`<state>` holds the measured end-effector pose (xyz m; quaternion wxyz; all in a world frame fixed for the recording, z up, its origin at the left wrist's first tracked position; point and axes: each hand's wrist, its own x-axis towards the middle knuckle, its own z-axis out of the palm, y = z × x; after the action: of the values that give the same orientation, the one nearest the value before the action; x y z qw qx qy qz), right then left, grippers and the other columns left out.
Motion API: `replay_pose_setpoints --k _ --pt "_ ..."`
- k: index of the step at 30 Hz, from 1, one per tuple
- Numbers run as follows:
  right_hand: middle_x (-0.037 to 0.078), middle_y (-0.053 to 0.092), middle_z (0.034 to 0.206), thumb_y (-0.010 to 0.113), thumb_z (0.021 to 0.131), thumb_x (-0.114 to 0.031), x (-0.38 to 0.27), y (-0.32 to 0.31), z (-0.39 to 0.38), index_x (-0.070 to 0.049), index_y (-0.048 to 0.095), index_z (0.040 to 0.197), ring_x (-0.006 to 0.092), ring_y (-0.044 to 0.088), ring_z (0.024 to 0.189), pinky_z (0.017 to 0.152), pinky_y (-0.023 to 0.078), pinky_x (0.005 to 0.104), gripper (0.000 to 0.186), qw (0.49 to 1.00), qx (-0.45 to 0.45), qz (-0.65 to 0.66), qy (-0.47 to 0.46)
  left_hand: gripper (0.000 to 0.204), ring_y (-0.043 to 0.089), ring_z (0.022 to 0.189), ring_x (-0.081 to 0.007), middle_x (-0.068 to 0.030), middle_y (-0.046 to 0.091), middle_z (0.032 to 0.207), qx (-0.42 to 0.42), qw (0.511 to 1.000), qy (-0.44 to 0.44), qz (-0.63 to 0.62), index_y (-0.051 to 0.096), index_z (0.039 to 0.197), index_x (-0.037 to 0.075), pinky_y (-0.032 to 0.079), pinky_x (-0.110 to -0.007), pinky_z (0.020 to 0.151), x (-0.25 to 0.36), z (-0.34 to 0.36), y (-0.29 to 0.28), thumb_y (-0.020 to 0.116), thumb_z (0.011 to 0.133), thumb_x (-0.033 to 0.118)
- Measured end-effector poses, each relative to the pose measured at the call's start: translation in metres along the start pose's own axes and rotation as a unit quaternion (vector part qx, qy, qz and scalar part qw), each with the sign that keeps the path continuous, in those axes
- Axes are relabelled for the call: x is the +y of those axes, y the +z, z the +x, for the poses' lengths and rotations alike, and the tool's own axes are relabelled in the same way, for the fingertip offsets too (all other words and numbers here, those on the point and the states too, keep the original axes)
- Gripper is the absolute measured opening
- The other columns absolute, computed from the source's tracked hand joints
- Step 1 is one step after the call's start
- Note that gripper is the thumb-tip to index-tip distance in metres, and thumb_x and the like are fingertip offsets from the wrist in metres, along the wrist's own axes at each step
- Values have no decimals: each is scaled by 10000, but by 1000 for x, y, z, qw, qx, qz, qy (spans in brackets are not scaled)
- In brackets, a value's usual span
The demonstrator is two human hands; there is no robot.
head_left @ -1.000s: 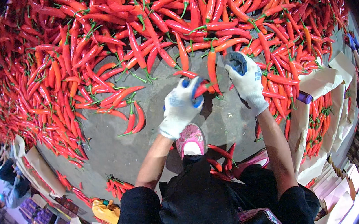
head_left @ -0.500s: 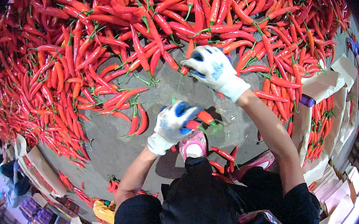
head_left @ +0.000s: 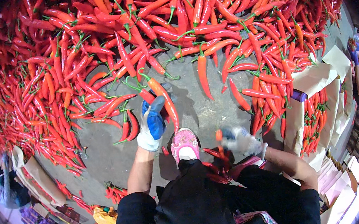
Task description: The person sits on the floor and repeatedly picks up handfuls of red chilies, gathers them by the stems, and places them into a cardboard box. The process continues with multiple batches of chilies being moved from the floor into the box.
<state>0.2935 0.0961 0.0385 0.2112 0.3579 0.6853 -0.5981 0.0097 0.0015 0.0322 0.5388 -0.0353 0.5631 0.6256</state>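
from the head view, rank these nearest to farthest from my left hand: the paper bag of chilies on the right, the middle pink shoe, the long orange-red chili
From your left hand:
1. long orange-red chili: held in its fingers
2. middle pink shoe: just below, slightly right
3. paper bag of chilies: far over on the right
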Motion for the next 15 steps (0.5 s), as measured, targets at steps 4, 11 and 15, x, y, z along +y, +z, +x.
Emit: replay_pose_setpoints --k 4,11,15 --pt "226 627 903 626 781 -396 -16 -2 4 -50 574 1060 370 619 867 775 490 441 447 985 -101 -137 -28 353 614 900 -205 -70 603 1054 -8 998 -10 -59 513 1206 52 519 -349 757 -15 9 -7 522 885 198" --pt "201 596 1046 740 713 -432 -89 -38 117 -16 479 1200 356 604 936 807 478 438 691 888 367 -274 -39 242 625 801 -226 -89 628 916 -113 988 74 -72 529 1082 23 515 -346 721 -12 31 24 573 853 89" --pt "203 580 1048 722 730 -421 -90 -41 128 -26 473 1190 358 595 962 819 471 435 656 906 285 -314 2 175 624 741 -201 -74 620 839 -32 991 126 2 562 990 10 503 -325 655 -2 54 24 613 838 82"
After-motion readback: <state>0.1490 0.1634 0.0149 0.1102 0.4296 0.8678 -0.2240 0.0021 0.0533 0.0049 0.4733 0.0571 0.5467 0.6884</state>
